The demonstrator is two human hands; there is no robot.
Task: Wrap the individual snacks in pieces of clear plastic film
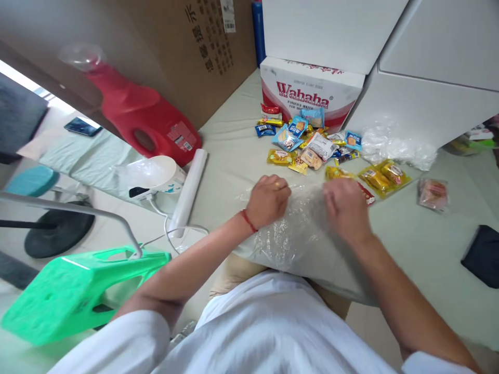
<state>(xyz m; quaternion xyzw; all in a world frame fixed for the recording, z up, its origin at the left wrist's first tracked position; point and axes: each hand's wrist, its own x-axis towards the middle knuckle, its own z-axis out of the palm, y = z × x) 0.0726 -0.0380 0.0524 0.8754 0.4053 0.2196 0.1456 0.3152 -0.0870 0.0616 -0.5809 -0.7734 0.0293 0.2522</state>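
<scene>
A clear plastic bag [300, 239] lies crumpled on the pale green table [234, 150] right in front of me. My left hand [268, 200] is closed in a fist on the bag's far left edge; a red cord circles its wrist. My right hand [345, 208] pinches the bag's far right edge, slightly blurred. Just beyond the hands lies a scatter of several small snack packets [307, 143] in yellow, blue and white wrappers, and a yellow twin pack [384, 177] to the right.
A white Wahaha carton [307, 93] stands behind the snacks, with white boxes [436, 62] and crumpled plastic [397, 148] to its right. A red detergent jug [144, 119], a white roll [189, 189] and a brown carton [202, 47] sit left. A green stool [78, 291] is near my left elbow.
</scene>
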